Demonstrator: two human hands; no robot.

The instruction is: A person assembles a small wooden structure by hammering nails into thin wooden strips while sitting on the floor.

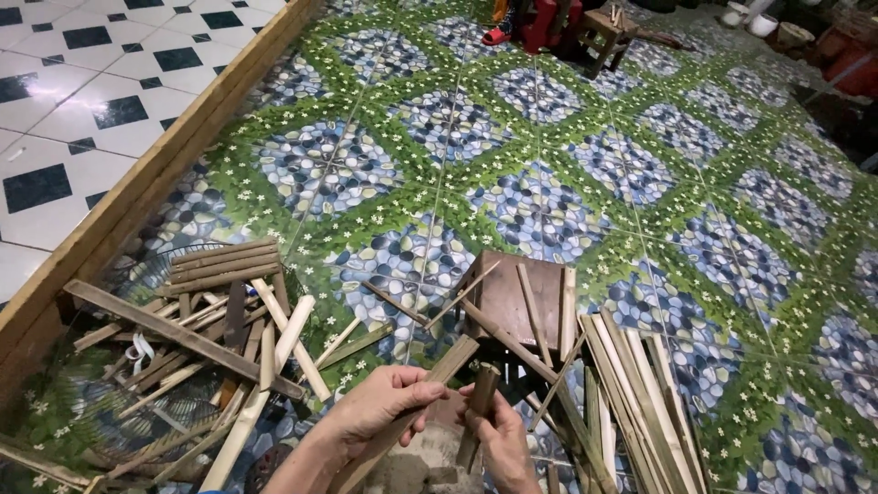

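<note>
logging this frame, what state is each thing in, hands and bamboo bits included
left hand: closed around a flat bamboo strip
right hand: gripping a short dark bamboo piece, held upright
small wooden stool: standing, strips lying across it
left pile of bamboo offcuts: scattered loosely
right bundle of bamboo slats: lying roughly parallel

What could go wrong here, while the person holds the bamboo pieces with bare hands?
1. The left hand grips a long bamboo strip with no glove, so a rough edge could perhaps leave splinters.
2. The right hand holds a short dark stick close to the other hand's fingers, so a slip might strike them.
3. Loose strips lean on the small wooden stool and may slide off.
</note>
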